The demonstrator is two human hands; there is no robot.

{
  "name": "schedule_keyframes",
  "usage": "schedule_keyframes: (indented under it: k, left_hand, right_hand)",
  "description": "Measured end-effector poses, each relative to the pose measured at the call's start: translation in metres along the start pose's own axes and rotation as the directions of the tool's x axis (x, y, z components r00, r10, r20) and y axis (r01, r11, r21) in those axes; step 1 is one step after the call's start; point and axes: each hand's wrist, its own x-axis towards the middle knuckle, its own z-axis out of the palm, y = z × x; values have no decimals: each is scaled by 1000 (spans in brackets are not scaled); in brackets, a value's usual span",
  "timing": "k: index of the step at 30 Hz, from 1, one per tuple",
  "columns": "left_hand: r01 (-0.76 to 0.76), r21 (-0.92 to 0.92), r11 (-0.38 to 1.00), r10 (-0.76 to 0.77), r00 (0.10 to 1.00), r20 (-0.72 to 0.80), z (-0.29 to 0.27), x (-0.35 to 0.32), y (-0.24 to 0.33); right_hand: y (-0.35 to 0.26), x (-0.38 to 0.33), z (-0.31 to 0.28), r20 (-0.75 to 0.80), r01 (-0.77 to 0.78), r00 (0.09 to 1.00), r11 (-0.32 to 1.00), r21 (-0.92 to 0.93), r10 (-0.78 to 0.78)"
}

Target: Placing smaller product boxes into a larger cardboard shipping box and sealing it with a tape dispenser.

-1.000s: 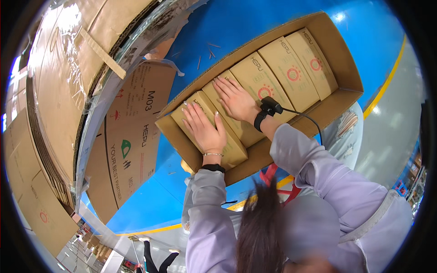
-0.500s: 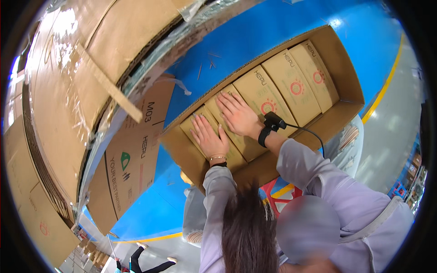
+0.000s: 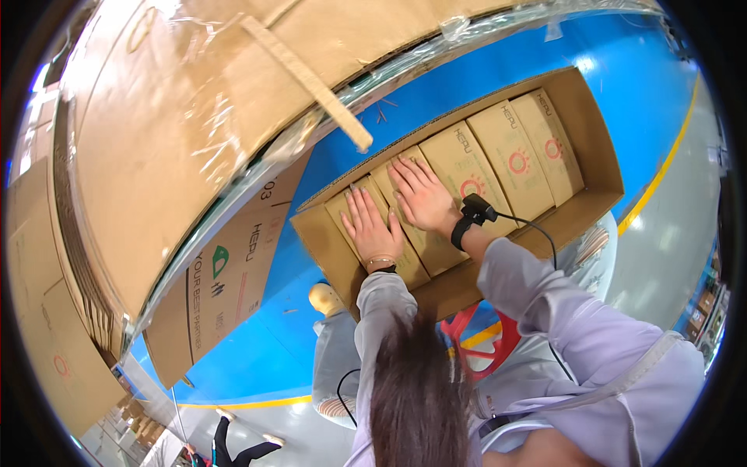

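A long open cardboard carton (image 3: 591, 167) sits tilted before me, holding a row of several smaller brown boxes with red round prints. My left hand (image 3: 373, 229) lies flat on the leftmost small box (image 3: 412, 272), fingers stretched toward the far wall. Beside it, my right hand (image 3: 424, 194) rests spread on the tops of the neighbouring boxes, with a small box (image 3: 459, 159) just to its right. Neither hand grips anything. A black strap with a small cabled device (image 3: 473, 214) is around my right wrist.
A large plastic-wrapped stack of cardboard (image 3: 194, 101) fills the far left, with a cardboard strip (image 3: 311, 82) sticking out. Below it stands a printed cardboard sheet (image 3: 226, 272). A red stool (image 3: 490, 342) is under the carton. Another person's legs (image 3: 241, 444) show at the lower left.
The view has shifted, with the stack reaching farther right. Both hands remain flat on the boxes, and the carton keeps its contents.
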Motion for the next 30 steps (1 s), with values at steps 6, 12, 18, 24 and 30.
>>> schedule_keyframes:
  k: [6, 12, 18, 24, 30]
  left_hand:
    - [88, 21, 996, -88, 996, 17, -40, -2, -11]
    - [42, -742, 670, 40, 995, 92, -203, -58, 103]
    - [-411, -908, 82, -45, 908, -416, -344, -167, 174]
    - [-388, -604, -697, 350, 550, -758, -407, -203, 222]
    - [-496, -376, -782, 109, 485, -867, -398, -234, 266]
  right_hand:
    - [-27, 13, 7, 3, 31, 999, 999, 20, -32]
    - [5, 4, 2, 100, 59, 994, 991, -121, -47]
    - [4, -34, -34, 353, -166, 935, 927, 336, 39]
    - [-58, -146, -154, 521, -37, 845, 959, 281, -120]
    - [-52, -189, -131, -101, 175, 980, 983, 53, -169]
